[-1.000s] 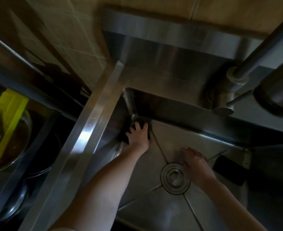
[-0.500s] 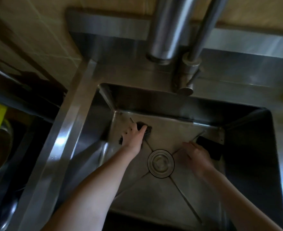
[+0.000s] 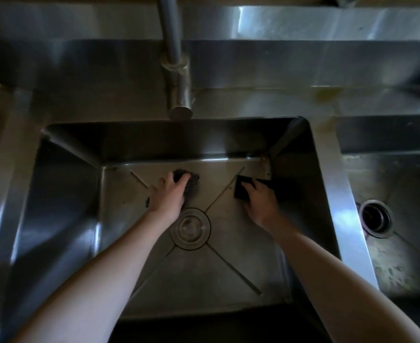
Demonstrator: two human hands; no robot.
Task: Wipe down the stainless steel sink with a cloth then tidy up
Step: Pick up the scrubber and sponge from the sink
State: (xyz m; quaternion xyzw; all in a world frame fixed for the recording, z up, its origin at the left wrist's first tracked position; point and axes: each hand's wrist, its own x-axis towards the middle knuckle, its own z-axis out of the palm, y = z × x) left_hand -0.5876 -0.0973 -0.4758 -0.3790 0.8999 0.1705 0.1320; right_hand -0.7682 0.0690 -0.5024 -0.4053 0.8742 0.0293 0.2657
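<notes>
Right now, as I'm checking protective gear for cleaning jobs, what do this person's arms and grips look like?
The left grip and the right grip are bare hands: no gloves, and no ring, watch or band visible, though the light is dim. The left forearm and right forearm are uncovered to the picture's edge; no sleeve shows.

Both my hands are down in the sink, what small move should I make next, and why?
Probably draw the dark pad under your left hand toward the drain. The fingers press it flat on the sink floor near the back wall, and the stretch between pad and drain lies in front of it. Your right hand rests on the black sponge, out of that path.
</notes>
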